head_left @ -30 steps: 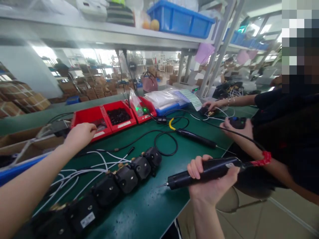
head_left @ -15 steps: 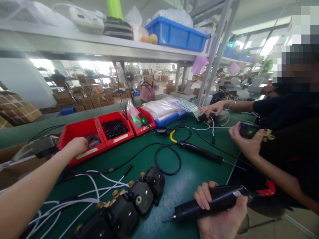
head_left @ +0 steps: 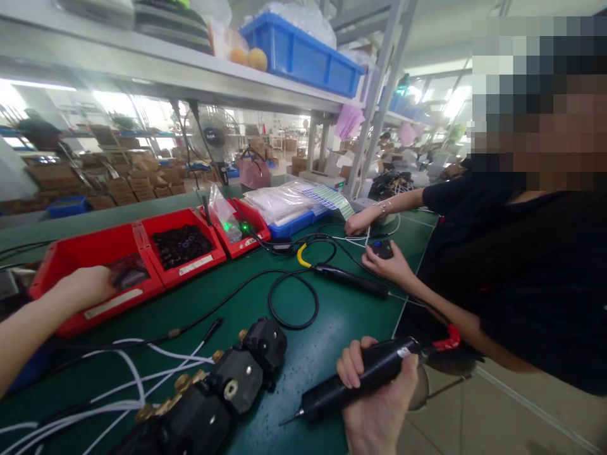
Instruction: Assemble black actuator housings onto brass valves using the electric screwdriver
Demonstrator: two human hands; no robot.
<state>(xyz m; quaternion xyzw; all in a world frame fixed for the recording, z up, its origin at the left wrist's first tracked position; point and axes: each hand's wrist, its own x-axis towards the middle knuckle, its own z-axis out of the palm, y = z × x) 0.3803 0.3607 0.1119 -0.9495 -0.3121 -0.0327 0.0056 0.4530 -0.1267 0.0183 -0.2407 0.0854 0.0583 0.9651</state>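
Observation:
My right hand [head_left: 379, 411] is wrapped round a black electric screwdriver [head_left: 353, 385] near the front edge of the green bench, its tip pointing left and down. My left hand [head_left: 85, 285] reaches into the leftmost red bin [head_left: 71, 253], fingers curled over a small bag of dark parts; what they grip is hidden. A row of black devices with brass fittings [head_left: 222, 385] and white wires [head_left: 118, 392] lies between my arms.
Two more red bins [head_left: 183, 243] hold dark parts and a bag. A second screwdriver [head_left: 351, 279] and a coiled black cable [head_left: 291, 303] lie mid-bench. A person in black at the right holds a small controller [head_left: 382, 249]. A shelf with a blue crate [head_left: 303, 54] runs overhead.
The view has swung right and the bins have slid left in the picture. My left hand stays in the leftmost bin. My right hand with the screwdriver has moved slightly left. The co-worker's hands have shifted.

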